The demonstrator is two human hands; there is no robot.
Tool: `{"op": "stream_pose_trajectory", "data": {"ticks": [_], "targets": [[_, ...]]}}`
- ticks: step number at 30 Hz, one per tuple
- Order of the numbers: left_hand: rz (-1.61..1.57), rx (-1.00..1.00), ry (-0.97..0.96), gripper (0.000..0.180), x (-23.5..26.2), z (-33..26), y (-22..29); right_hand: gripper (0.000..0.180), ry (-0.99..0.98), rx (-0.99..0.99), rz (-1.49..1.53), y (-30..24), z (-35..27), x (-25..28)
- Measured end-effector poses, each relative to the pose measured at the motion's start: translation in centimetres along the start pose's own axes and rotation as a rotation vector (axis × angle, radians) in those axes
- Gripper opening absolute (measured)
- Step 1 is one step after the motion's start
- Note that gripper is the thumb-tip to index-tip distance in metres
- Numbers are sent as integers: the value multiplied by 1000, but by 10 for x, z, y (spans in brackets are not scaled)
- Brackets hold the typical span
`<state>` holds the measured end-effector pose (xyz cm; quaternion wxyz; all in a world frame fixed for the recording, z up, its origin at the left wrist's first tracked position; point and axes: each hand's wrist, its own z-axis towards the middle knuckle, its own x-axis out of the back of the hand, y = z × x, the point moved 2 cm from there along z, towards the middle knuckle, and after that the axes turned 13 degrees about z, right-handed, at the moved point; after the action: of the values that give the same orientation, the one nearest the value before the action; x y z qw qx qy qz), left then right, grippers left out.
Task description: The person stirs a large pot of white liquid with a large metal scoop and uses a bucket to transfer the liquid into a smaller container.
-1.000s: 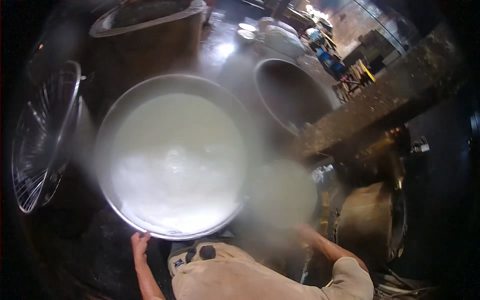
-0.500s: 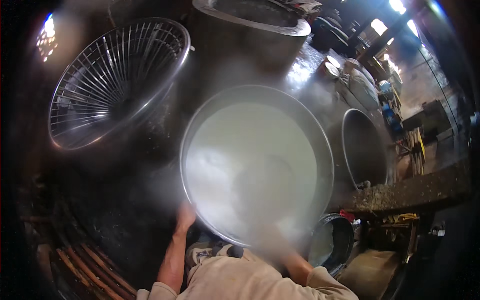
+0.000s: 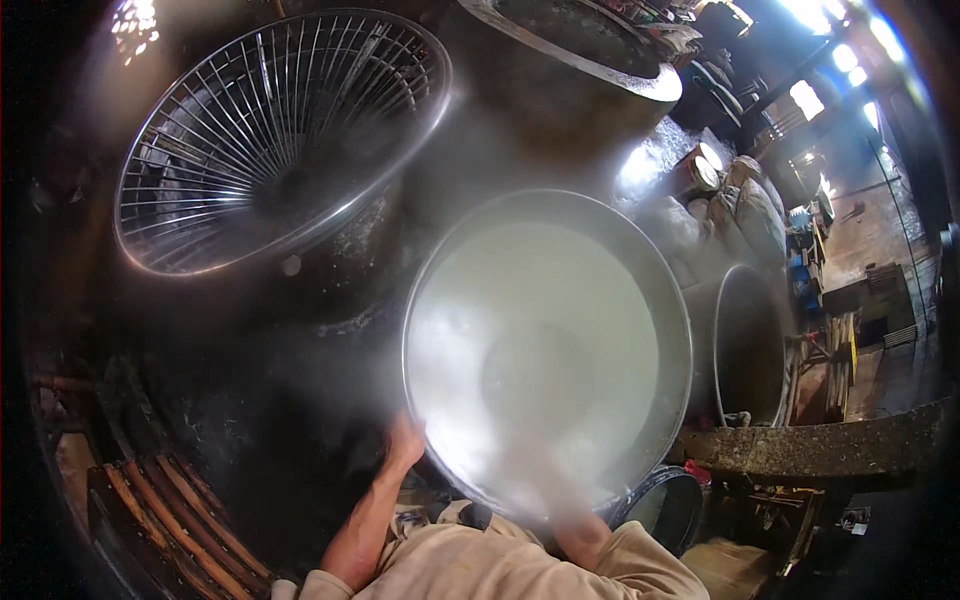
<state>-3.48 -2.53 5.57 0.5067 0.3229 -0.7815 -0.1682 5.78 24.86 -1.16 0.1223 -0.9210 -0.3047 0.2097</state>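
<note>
A large round metal vat (image 3: 678,300) stands in front of me, filled with pale, milky liquid (image 3: 540,270). Steam drifts over it, and a darker round shadow lies on the surface. On the near left rim is my left hand (image 3: 405,440), its fingers closed around the edge. My right forearm reaches over the near rim, and my right hand (image 3: 535,475) is a blur in the steam above or in the liquid. Its fingers are hidden, and whether it holds anything does not show.
A big wire basket (image 3: 290,185) with a metal rim lies far left. Behind the vat is a thick-rimmed round tub (image 3: 560,50). An upright-rimmed metal drum (image 3: 750,345) and a dark bucket (image 3: 668,505) stand to the right, beside a rough ledge (image 3: 810,445). Wooden slats (image 3: 180,520) lie lower left.
The whole view has shifted, so the vat and its surroundings sit farther right in the picture. My left hand stays at the rim, and my right arm still reaches over the vat.
</note>
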Motion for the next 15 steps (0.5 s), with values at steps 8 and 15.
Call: {"op": "stream_pose_trajectory", "data": {"ticks": [8, 15], "targets": [[103, -23, -2, 31, 10, -1, 12, 5, 389, 502, -364, -81, -16, 128], [-81, -5, 77, 27, 1, -10, 11, 32, 957, 1090, -821, -159, -136, 250]]}}
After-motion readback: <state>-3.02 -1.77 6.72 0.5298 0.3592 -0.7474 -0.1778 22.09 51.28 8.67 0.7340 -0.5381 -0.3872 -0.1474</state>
